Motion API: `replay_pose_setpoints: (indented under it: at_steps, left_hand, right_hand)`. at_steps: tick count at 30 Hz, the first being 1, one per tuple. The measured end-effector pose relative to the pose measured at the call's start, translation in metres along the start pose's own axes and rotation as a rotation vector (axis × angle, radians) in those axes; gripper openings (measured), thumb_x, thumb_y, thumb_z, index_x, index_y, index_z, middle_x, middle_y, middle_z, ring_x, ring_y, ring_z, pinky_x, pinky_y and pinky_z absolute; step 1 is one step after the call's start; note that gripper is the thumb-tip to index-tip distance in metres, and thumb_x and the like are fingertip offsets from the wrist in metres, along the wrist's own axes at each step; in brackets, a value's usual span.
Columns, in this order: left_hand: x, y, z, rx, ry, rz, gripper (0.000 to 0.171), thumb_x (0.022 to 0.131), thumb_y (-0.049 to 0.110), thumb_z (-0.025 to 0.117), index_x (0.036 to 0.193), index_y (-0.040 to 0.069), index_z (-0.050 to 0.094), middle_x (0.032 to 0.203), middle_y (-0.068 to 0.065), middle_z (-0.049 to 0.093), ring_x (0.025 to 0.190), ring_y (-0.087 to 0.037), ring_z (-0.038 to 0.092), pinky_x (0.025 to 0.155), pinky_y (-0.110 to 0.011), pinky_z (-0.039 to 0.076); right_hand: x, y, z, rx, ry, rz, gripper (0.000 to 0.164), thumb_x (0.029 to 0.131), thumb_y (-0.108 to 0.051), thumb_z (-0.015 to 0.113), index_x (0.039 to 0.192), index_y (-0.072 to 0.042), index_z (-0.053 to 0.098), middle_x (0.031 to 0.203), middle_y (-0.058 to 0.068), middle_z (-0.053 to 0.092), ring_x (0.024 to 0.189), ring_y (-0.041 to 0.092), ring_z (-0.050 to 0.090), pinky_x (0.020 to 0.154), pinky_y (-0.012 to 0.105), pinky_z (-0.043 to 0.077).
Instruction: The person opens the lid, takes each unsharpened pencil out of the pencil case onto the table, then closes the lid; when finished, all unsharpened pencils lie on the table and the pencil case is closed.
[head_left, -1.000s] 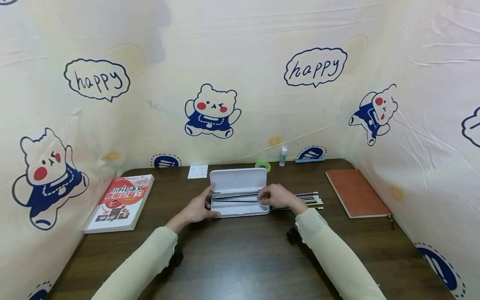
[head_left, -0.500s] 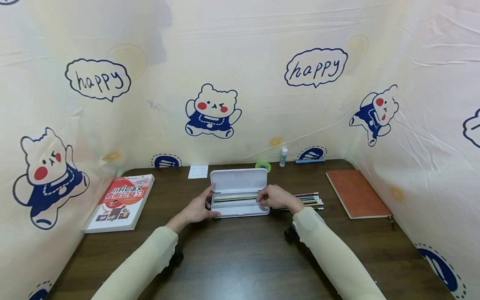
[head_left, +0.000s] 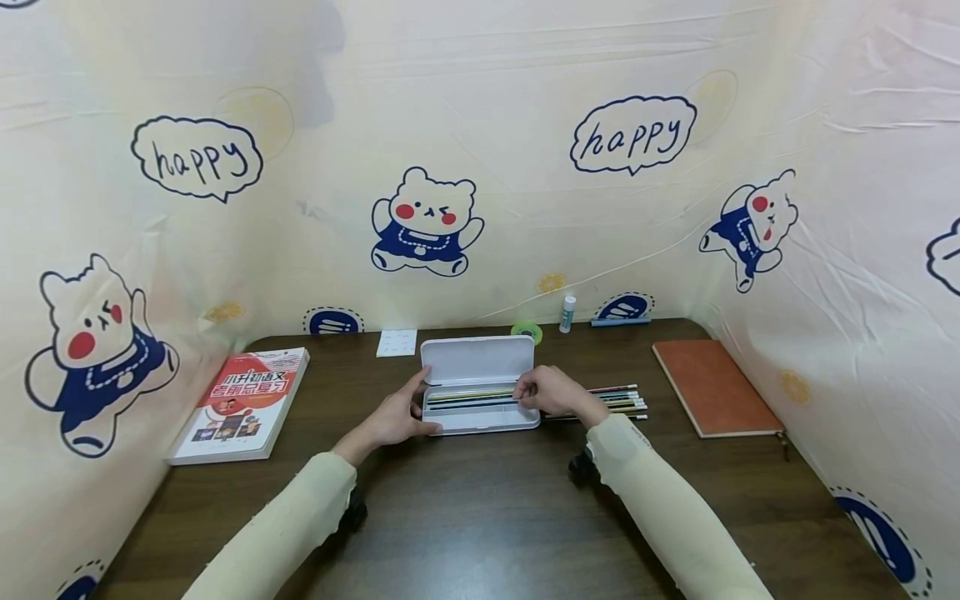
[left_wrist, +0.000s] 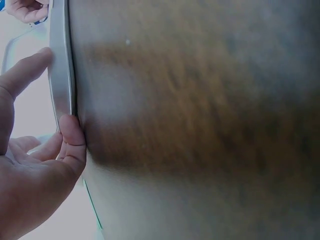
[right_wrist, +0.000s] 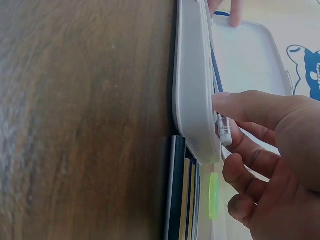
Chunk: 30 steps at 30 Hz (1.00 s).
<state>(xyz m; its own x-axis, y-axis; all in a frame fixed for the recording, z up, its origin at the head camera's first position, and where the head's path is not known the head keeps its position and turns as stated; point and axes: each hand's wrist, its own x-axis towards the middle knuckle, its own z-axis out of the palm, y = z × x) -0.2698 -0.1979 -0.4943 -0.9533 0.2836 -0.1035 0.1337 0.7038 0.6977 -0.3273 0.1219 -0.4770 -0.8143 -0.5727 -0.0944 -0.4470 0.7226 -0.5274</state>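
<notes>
An open white pencil case (head_left: 480,422) lies on the table with its lid (head_left: 477,360) tipped back. My left hand (head_left: 392,417) holds its left end, the thumb at the front corner and the fingers at the side. In the left wrist view, digits press against the case's wall (left_wrist: 61,75). Several pencils (head_left: 467,400) lie lengthwise inside. Over the right end, my right hand (head_left: 553,392) pinches a pencil (right_wrist: 225,134) between thumb and fingers; its eraser end shows in the right wrist view. More pencils (head_left: 626,402) lie on the table to the right, partly hidden by that hand.
Behind the case are a white card (head_left: 396,342), a green tape roll (head_left: 527,332), a glue stick (head_left: 567,314) and a blue stick-like item (head_left: 619,322). A thick book (head_left: 240,408) lies left, a brown notebook (head_left: 716,387) right. A printed cloth surrounds the table.
The pencil under my right hand lay slanted across the case; pencils there now run side by side along it. My right hand shifted only slightly. My left hand stays in place.
</notes>
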Motion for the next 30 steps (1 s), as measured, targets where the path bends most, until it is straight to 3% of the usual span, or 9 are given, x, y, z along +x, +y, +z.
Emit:
replay_pose_setpoints:
  at_steps: [9, 15, 23, 30]
  left_hand:
    - [0.000, 0.002, 0.000, -0.003, 0.003, -0.003, 0.112, 0.079, 0.028, 0.086, 0.162, 0.017, 0.011, 0.145, -0.015, 0.051, 0.087, -0.017, 0.055, 0.075, -0.029, 0.045]
    - [-0.001, 0.002, 0.000, -0.006, 0.002, -0.007, 0.112, 0.079, 0.027, 0.086, 0.162, 0.017, 0.011, 0.145, -0.016, 0.051, 0.087, -0.017, 0.055, 0.073, -0.028, 0.045]
    - [-0.002, 0.003, 0.000, 0.003, 0.008, 0.000, 0.112, 0.079, 0.026, 0.086, 0.162, 0.016, 0.010, 0.146, -0.017, 0.050, 0.085, -0.017, 0.054, 0.073, -0.029, 0.045]
    - [-0.002, 0.003, 0.000, 0.009, 0.004, -0.005, 0.112, 0.079, 0.027, 0.086, 0.162, 0.016, 0.010, 0.145, -0.016, 0.051, 0.087, -0.016, 0.054, 0.074, -0.029, 0.044]
  right_hand:
    - [-0.015, 0.009, -0.019, 0.040, 0.026, -0.089, 0.006, 0.092, -0.013, 0.069, 0.094, -0.014, 0.076, 0.087, -0.004, 0.070, 0.078, 0.010, 0.056, 0.073, 0.027, 0.048]
    - [-0.033, 0.026, -0.036, 0.065, 0.034, -0.090, 0.009, 0.094, -0.015, 0.068, 0.098, -0.012, 0.076, 0.090, -0.004, 0.071, 0.080, 0.012, 0.058, 0.073, 0.029, 0.049]
    - [-0.066, 0.054, -0.056, 0.093, 0.080, -0.023, 0.007, 0.093, -0.015, 0.070, 0.096, -0.016, 0.076, 0.089, -0.005, 0.070, 0.081, 0.014, 0.057, 0.075, 0.031, 0.048]
    - [-0.098, 0.075, -0.068, 0.111, 0.109, 0.066, 0.010, 0.093, -0.013, 0.069, 0.099, -0.011, 0.077, 0.094, -0.001, 0.073, 0.084, 0.017, 0.058, 0.078, 0.034, 0.049]
